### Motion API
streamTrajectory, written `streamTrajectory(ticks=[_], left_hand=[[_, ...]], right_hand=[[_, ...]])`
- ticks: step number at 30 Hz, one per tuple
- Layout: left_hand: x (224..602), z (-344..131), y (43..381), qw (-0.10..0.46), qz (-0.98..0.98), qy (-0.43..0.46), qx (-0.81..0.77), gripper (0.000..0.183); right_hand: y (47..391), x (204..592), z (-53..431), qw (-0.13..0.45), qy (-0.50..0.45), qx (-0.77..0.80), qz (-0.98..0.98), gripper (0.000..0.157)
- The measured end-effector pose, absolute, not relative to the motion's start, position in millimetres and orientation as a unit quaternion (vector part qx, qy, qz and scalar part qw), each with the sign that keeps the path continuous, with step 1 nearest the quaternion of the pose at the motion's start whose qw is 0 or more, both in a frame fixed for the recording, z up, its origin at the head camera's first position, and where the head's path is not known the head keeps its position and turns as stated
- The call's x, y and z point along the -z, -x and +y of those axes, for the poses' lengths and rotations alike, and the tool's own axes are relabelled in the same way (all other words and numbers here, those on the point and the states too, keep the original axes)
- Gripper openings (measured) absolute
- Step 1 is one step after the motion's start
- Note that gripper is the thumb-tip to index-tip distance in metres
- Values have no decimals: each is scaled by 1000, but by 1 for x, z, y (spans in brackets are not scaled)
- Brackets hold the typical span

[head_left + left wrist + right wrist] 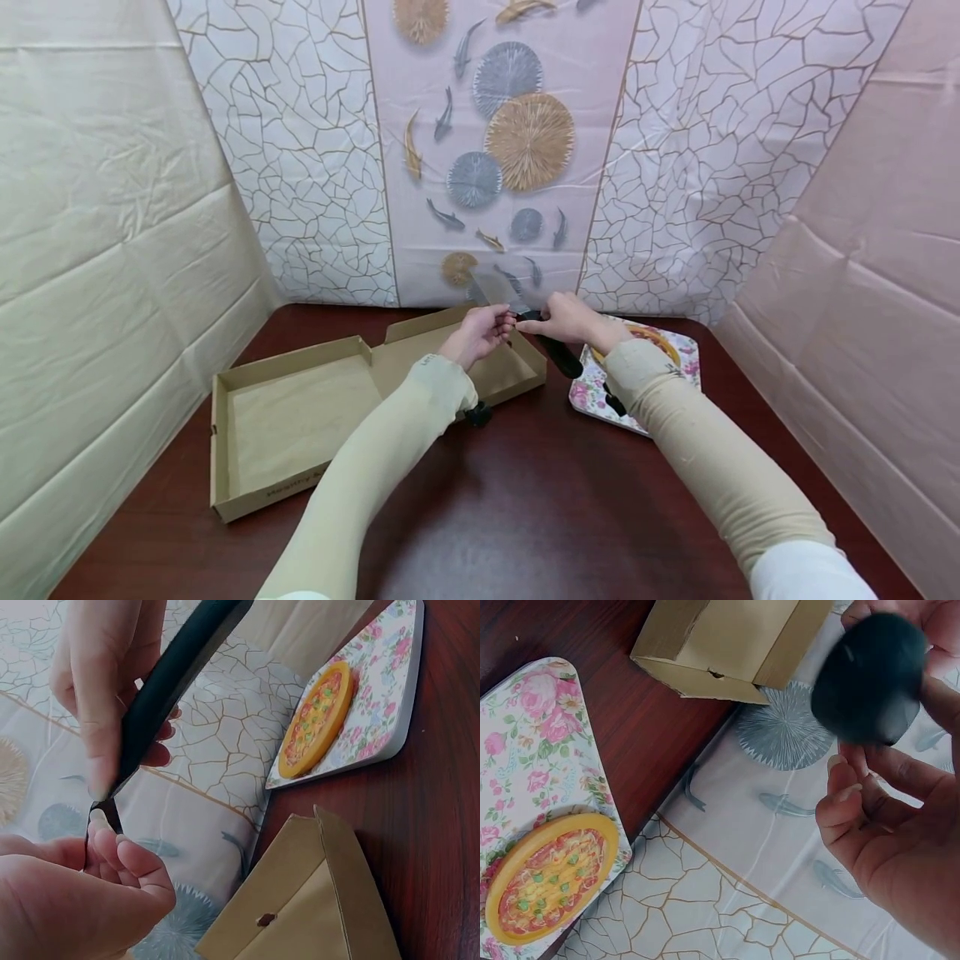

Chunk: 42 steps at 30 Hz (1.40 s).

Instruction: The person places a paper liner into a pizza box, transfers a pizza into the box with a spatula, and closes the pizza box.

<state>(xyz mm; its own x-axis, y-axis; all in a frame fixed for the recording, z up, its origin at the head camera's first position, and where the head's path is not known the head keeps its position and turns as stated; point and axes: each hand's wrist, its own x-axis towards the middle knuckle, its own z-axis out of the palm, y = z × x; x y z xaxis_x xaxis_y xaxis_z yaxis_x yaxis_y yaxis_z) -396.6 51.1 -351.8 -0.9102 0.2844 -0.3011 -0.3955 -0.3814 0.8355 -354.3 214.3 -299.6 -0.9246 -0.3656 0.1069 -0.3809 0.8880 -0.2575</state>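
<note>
A spatula with a black handle point(562, 357) and a flat, thin metal blade point(493, 287) is held up above the far side of the table. My right hand point(573, 320) grips the handle, with the thumb along it toward the blade. At the neck, where handle meets blade, the curled fingers of my left hand point(480, 335) pinch the spatula. In the left wrist view, the left fingertips point(112, 844) are right below the right thumb. The handle's butt end point(870, 679) faces the right wrist camera and hides the blade there.
An open cardboard pizza box point(300, 417) lies at the left, its other half point(498, 379) behind my left arm. On the right stands a floral tray point(600, 396) bearing a small yellow-rimmed pizza point(319, 720), partly behind my right forearm. Fabric walls surround the dark red table point(525, 500).
</note>
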Motion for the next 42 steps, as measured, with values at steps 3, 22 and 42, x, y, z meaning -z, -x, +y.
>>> streamTrajectory(ticks=[3, 22, 42], left_hand=[[352, 49, 399, 198, 521, 46, -829, 25], [363, 37, 415, 169, 540, 16, -824, 26], [355, 25, 396, 197, 640, -37, -742, 23]], right_hand=[[353, 301, 212, 21, -177, -152, -972, 60], [342, 331, 180, -43, -79, -310, -947, 50], [341, 345, 201, 37, -66, -289, -954, 52]])
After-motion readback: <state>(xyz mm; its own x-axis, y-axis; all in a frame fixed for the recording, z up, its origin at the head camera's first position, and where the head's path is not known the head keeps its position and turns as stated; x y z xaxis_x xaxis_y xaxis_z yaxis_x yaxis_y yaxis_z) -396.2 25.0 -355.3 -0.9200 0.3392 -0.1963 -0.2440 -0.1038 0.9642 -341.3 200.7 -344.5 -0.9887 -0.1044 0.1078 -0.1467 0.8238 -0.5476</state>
